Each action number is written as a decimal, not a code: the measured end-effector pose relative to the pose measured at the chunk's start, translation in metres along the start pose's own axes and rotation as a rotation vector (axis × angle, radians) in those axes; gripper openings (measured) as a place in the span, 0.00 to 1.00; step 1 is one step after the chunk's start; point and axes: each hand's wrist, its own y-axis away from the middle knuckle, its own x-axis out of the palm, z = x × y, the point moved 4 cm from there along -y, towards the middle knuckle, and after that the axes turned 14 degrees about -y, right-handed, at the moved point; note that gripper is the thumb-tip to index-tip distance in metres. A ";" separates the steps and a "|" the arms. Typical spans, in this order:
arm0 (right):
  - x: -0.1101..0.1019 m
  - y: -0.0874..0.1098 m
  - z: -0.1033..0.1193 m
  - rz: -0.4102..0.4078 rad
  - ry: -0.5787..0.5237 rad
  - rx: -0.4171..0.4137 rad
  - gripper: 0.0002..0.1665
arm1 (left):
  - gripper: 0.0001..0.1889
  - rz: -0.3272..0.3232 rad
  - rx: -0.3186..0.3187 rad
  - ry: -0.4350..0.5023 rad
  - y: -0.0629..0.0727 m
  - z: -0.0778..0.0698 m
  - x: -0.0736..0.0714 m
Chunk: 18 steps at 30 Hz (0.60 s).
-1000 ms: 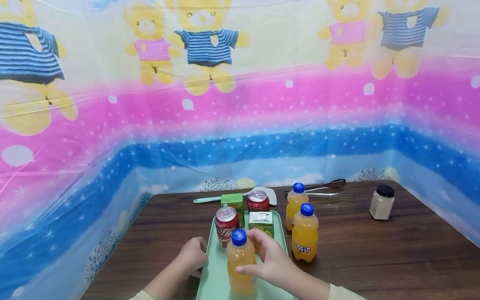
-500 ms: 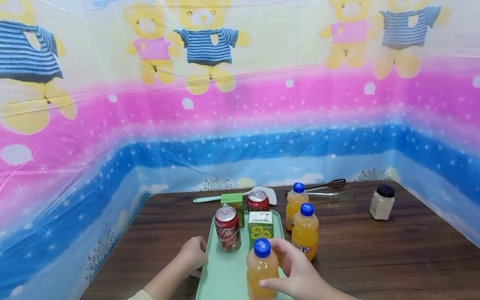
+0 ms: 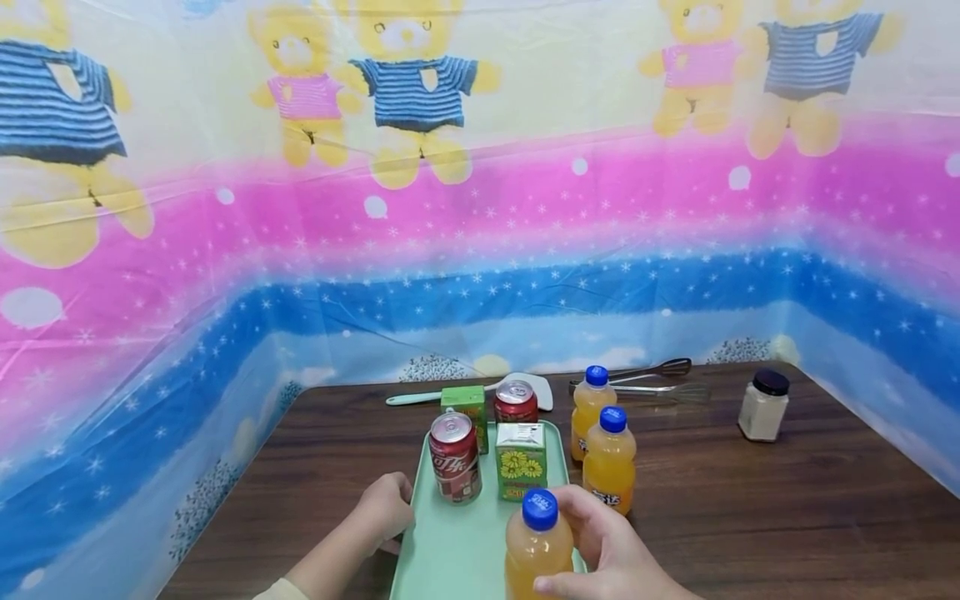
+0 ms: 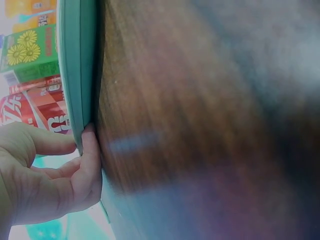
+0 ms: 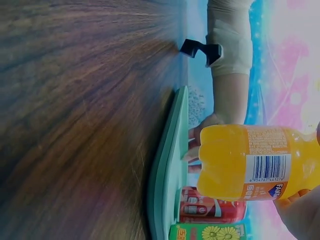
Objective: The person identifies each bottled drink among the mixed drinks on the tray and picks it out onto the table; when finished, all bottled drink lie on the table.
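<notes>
My left hand (image 3: 384,508) pinches the left rim of a pale green tray (image 3: 450,550) between thumb and fingers, as the left wrist view confirms. In my right hand (image 3: 611,542) is an orange soda bottle (image 3: 538,546) with a blue cap, gripped from its right side. The right wrist view shows this soda bottle (image 5: 225,160) upright, its base seemingly a little above the tray (image 5: 160,190). On the tray stand a red cola can (image 3: 456,462) and a green drink carton (image 3: 522,462) with yellow flowers. Behind them are another carton (image 3: 467,408) and can (image 3: 516,404).
Two more orange soda bottles, a nearer one (image 3: 609,467) and a farther one (image 3: 588,417), stand just right of the tray. Along the back lie a white spatula (image 3: 528,390) and metal utensils (image 3: 667,390). A black-lidded jar (image 3: 763,408) is at the right.
The right hand has carried the soda bottle rightward and nearer to me, uncovering the front can and carton. My left hand has stayed at the tray's rim.
</notes>
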 end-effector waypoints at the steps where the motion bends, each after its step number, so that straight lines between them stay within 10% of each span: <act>1: -0.001 0.001 0.000 -0.005 0.003 0.001 0.33 | 0.11 0.004 -0.005 -0.002 0.000 0.000 0.000; 18: -0.045 0.026 0.015 -0.235 0.137 0.083 0.37 | 0.11 0.001 -0.023 -0.009 0.000 -0.002 -0.001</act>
